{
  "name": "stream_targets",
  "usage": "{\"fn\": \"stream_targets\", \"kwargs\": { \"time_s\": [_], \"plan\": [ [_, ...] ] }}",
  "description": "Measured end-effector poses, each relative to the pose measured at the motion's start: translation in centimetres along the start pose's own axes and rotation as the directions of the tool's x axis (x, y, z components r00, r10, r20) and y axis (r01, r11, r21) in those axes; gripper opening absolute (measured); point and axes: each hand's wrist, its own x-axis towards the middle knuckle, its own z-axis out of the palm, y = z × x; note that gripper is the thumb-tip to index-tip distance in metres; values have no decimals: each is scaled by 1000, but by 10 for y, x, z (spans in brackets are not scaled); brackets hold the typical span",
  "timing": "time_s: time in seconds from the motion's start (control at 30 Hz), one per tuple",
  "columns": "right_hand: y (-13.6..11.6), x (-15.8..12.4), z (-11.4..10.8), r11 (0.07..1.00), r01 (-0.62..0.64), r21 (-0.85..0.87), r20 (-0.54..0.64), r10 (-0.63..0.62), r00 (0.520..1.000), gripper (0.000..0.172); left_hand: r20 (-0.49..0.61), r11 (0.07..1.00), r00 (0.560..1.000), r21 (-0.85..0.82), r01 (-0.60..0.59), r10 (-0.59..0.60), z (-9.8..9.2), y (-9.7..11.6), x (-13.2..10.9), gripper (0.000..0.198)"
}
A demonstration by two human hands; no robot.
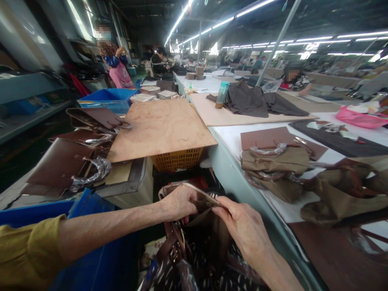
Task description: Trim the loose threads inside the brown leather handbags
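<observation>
A brown handbag [218, 236] with an olive-brown lining sits open in my lap, low in the centre of the head view. My left hand [179, 203] is closed on the far side of its mouth, with curled fingers partly hidden inside. On the right of that mouth, my right hand [244, 224] pinches the edge between thumb and fingers. Brown leather straps [176, 242] hang below my left hand, some wrapped in clear plastic. Beneath the bag lies dark cloth with white flecks [194, 273].
Brown bag pieces with plastic-wrapped handles [60, 163] are stacked at left, near blue bins [100, 242]. A tan board [163, 125] rests over a yellow crate [177, 159]. More olive bags [275, 161] cover the right table. Co-workers [117, 60] are farther back.
</observation>
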Motion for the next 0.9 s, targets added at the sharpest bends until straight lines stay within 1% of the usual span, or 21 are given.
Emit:
{"fn": "stream_targets", "kwargs": {
  "time_s": [0.13,0.23,0.37,0.43,0.5,0.53,0.57,0.63,0.67,0.77,0.9],
  "plan": [
    [0,5,-1,999,-26,21,41,26,999,11,-21,999,999,37,-25,26,0,7,-3,16],
    [-1,8,-1,997,-45,67,46,42,998,9,-45,995,998,92,-28,32,-4,13,-7,18],
    [3,9,-2,982,-18,186,49,9,999,15,-157,979,981,188,-83,113,-10,14,-6,12],
    [5,8,-2,974,-34,226,53,23,998,18,-173,987,982,154,-54,81,-12,11,-3,11],
    [6,7,-2,968,-52,245,52,40,998,21,-154,992,987,123,-32,51,-13,7,0,7],
    [6,7,-2,966,-56,252,43,46,998,22,-150,989,986,135,-53,73,-14,6,1,5],
    [6,7,-1,965,-56,256,26,51,998,23,-151,981,981,169,-93,119,-14,6,2,5],
    [5,7,1,965,-46,259,-27,55,998,23,-159,947,960,264,-184,231,-15,6,2,11],
    [5,7,2,964,-39,262,-51,54,997,23,-163,927,949,310,-211,270,-15,7,3,15],
    [4,7,5,958,-45,282,-82,71,994,22,-172,881,931,414,-228,321,-16,7,4,24],
    [6,5,10,957,-70,282,-87,99,991,27,-179,818,923,539,-198,342,-18,6,6,28]
  ]
}}
